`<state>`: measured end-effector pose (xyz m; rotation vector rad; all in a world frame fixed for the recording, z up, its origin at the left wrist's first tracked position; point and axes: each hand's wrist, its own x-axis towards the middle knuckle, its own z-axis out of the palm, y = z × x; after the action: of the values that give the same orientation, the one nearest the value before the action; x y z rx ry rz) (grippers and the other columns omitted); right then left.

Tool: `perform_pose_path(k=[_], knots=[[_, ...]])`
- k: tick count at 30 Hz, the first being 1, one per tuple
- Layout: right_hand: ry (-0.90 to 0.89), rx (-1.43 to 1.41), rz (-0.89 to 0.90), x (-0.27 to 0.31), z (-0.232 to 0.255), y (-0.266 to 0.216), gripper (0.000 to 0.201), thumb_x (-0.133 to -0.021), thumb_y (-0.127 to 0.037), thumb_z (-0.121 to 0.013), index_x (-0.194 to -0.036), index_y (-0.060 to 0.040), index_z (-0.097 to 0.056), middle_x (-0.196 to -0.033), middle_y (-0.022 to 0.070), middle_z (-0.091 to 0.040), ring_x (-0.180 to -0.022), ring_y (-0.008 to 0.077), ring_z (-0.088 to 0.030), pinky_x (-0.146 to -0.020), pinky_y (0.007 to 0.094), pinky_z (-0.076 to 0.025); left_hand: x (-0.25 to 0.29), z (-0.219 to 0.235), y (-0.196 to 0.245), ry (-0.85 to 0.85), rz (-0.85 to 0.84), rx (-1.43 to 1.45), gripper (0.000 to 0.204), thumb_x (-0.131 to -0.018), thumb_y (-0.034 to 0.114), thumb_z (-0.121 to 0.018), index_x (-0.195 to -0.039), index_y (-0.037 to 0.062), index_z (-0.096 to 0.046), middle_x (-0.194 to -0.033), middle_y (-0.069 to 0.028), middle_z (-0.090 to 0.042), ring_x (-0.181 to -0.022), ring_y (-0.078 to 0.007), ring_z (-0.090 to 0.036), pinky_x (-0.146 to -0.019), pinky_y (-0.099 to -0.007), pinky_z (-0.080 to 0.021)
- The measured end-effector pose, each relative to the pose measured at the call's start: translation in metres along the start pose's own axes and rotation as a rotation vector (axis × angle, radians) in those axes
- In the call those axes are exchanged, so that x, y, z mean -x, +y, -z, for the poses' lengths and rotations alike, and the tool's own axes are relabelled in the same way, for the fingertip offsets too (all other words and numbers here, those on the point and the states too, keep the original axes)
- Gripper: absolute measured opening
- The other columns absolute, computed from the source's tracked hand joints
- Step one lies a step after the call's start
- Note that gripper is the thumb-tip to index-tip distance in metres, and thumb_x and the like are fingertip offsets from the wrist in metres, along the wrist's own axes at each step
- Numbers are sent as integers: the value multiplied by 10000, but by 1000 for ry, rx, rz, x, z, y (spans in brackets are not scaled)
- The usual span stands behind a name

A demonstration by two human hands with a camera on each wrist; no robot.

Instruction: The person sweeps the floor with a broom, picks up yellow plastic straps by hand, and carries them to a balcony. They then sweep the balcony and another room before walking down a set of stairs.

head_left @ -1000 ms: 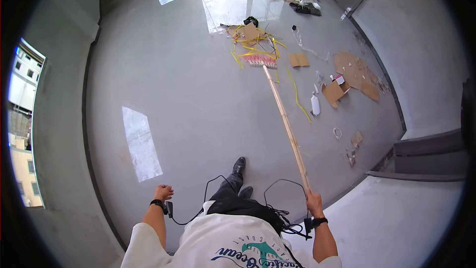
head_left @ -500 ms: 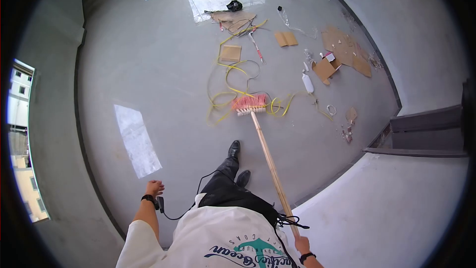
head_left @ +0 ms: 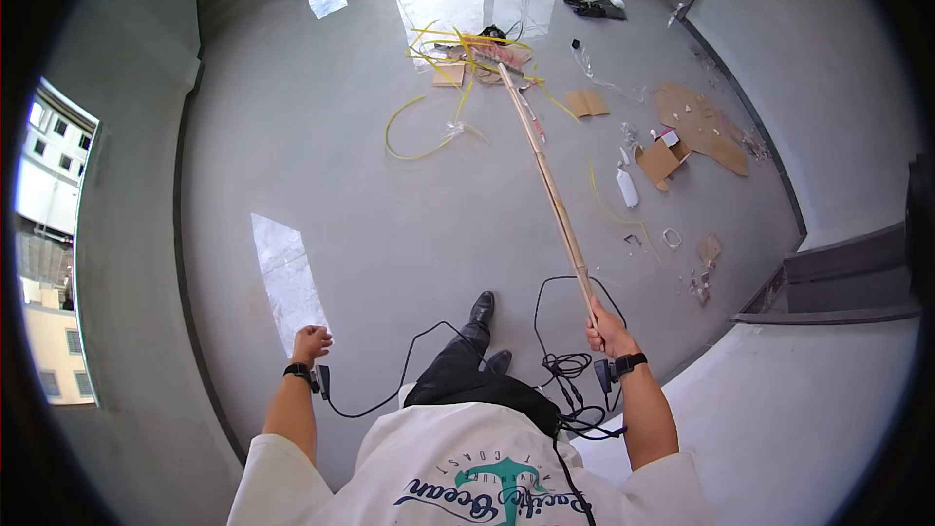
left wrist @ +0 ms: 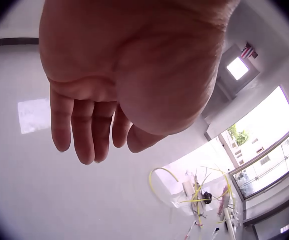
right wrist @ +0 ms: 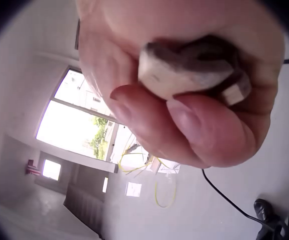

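Ahead across the glossy grey floor, we've got the pink-bristled broom head among yellow straps, its long pale wooden handle slanting back to our right hand, fingers curled round it, our left hand loose, empty.

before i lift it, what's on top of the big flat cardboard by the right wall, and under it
Small pale bits lie on the flat cardboard, and an open box overlaps its left edge in the head view. Whatever is under the cardboard is covered.
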<state>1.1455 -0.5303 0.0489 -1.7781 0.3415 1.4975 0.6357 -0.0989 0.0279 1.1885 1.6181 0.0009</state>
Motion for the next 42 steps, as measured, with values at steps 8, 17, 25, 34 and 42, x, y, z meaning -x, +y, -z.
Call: perform_pose_path(k=[8,17,25,34,42], knots=[[310,210,-44,18,17,160,637,-872,-661,-439,-621,-86,-548,-490,9,-471,-373,147,-411,-374,304,-334,40,-21,-121,-47,392,-51,301,-878,201,-580,-1100,3,-539,-969,-145,-645,-852,-274,-653,-741,-453,-538],[422,395,149,36,21,86,679,-854,-575,-501,-706,74,-631,-581,235,-593,-554,371,-624,-537,432,-479,22,-7,-49,-56,183,-176,304,-879,227,-556,-1086,4,-546,-1008,-140,-653,-890,-258,-658,-746,-409,-542],[573,724,-71,56,68,225,634,-811,-557,-563,-927,57,-672,-916,284,-650,-902,418,-634,-793,454,-493,49,0,-49,10,141,-69,331,-887,227,-551,-1126,-1,-520,-1013,-142,-639,-909,-267,-644,-775,-440,-532],[766,771,-44,72,103,169,609,-785,-591,-580,-843,3,-701,-821,248,-661,-834,421,-636,-732,475,-501,-12,5,-9,30,221,-154,312,-885,220,-556,-1110,5,-540,-1016,-142,-640,-897,-269,-646,-772,-458,-530],[842,845,43,131,217,-19,562,-753,-513,-662,-585,22,-637,-483,154,-550,-439,249,-543,-482,393,-419,-185,-66,245,-86,-153,-243,245,-853,229,-589,-985,24,-607,-866,-72,-667,-756,-163,-654,-604,-289,-500]])
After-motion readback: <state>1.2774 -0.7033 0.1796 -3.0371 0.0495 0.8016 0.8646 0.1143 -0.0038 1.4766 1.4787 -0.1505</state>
